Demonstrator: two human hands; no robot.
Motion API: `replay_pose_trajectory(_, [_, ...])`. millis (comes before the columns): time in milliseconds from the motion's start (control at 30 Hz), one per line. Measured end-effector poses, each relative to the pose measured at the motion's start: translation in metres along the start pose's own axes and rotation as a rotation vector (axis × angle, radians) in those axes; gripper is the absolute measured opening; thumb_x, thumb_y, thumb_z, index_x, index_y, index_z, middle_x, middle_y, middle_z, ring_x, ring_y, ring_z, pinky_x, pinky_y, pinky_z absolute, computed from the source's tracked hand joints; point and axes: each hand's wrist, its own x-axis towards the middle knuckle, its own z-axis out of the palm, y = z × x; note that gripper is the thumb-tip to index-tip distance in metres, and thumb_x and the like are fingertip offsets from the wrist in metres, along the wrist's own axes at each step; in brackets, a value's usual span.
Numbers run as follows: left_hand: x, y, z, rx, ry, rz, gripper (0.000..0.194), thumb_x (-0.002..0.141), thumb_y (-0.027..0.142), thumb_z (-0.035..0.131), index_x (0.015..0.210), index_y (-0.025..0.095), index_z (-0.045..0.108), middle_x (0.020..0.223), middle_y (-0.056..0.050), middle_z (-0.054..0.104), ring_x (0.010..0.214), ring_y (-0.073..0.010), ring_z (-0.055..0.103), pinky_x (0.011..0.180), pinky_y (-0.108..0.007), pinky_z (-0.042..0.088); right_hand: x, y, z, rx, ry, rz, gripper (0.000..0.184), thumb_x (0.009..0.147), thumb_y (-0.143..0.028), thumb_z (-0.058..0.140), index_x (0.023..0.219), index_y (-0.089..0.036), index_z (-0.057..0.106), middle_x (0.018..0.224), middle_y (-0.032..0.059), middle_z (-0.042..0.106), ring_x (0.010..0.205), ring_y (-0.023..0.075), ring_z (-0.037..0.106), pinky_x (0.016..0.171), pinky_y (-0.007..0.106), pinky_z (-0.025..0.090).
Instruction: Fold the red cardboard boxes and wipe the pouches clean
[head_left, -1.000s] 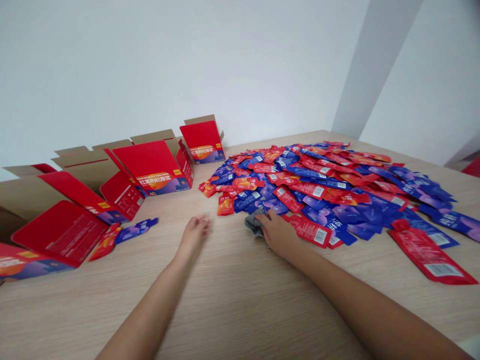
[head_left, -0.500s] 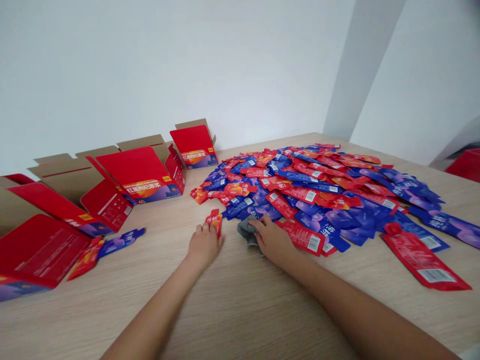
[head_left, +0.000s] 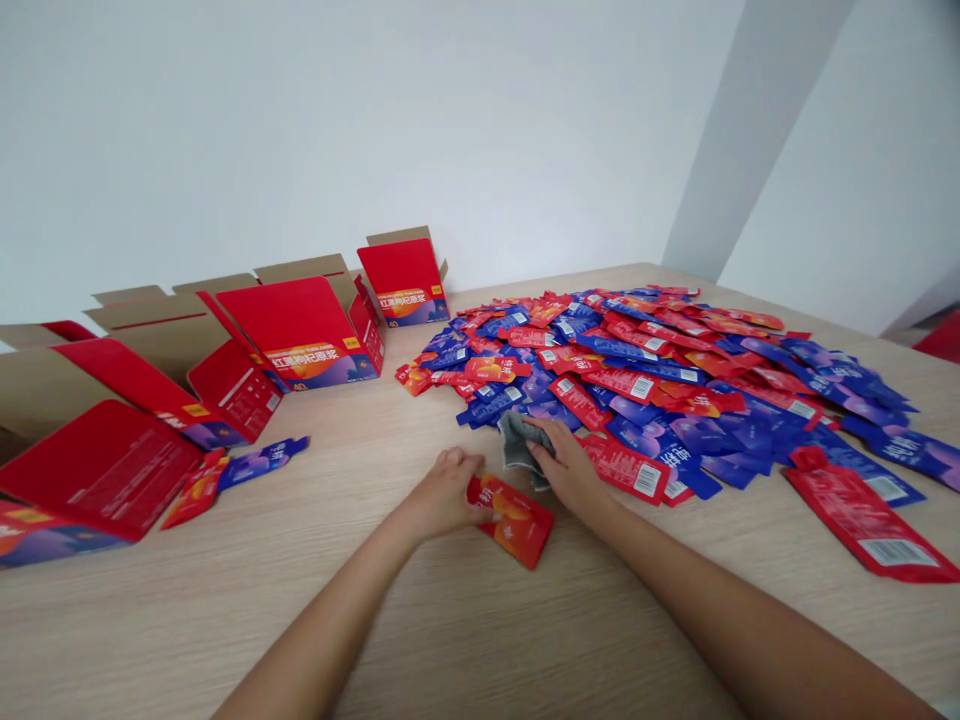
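The red-and-orange foil sachet point(head_left: 517, 522) lies between both hands, pinched at one end by the left hand point(head_left: 452, 492).
The right hand's point(head_left: 562, 462) fingers grip a crumpled grey cloth point(head_left: 523, 447) just beside it, near the pile of red and blue sachets point(head_left: 622, 365) on the pale wood-grain counter point(head_left: 420, 620).

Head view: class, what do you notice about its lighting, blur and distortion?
Head view: light falls soft and even on the wall; the left hand looks slightly blurred; the red pouch at far right looks stretched, probably by a wide lens.
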Motion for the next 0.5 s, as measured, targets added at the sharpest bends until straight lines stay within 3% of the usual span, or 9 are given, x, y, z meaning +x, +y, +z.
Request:
replay_pose_trajectory(67, [-0.005,0.008,0.006,0.021,0.015,-0.045,0.057,0.056,0.050,0.072,0.099,0.015,0.058,0.101,-0.011,0.055,0.100,-0.0278,0.050,0.085,-0.037,0.043,-0.001,-0.005,0.000,0.007,-0.018,0.007,0.033,0.086,-0.024,0.042,0.118,-0.024,0.051,0.116,0.0058,0.054,0.111,0.0184,0.049,0.098,0.038,0.037])
replay_pose_trajectory(167, [-0.014,0.013,0.016,0.034,0.151,-0.153,0.038,0.062,0.048,0.068,0.079,0.016,0.056,0.089,-0.010,0.055,0.093,-0.0274,0.052,0.080,-0.037,0.042,-0.002,-0.016,-0.003,0.003,-0.021,0.013,0.033,0.087,-0.024,0.042,0.119,-0.023,0.050,0.117,0.0064,0.053,0.112,0.0188,0.048,0.097,0.038,0.037])
replay_pose_trajectory(233, [-0.016,0.012,0.020,-0.025,0.223,-0.217,0.030,0.069,0.044,0.063,0.076,0.018,0.052,0.082,-0.007,0.056,0.085,-0.0244,0.053,0.074,-0.034,0.042,-0.002,-0.022,-0.006,-0.015,-0.002,-0.011,0.034,0.088,-0.024,0.041,0.121,-0.024,0.049,0.117,0.0069,0.053,0.111,0.0196,0.048,0.097,0.039,0.037])
replay_pose_trajectory(367, [-0.016,0.009,0.019,-0.203,0.223,-0.323,0.015,0.079,0.035,0.052,0.079,0.021,0.047,0.070,-0.001,0.056,0.067,-0.0182,0.055,0.063,-0.028,0.038,-0.004,-0.033,-0.016,-0.086,0.023,-0.090,0.036,0.089,-0.025,0.038,0.125,-0.025,0.046,0.118,0.0085,0.050,0.109,0.0213,0.048,0.094,0.040,0.039])
replay_pose_trajectory(500, [-0.015,0.006,0.018,-0.360,0.261,-0.360,0.009,0.078,0.028,0.049,0.078,0.021,0.043,0.071,-0.001,0.058,0.068,-0.0179,0.056,0.064,-0.028,0.039,-0.014,-0.046,-0.014,-0.155,-0.036,-0.188,0.039,0.088,-0.021,0.041,0.127,-0.024,0.044,0.118,0.0099,0.046,0.108,0.0213,0.047,0.092,0.038,0.041])
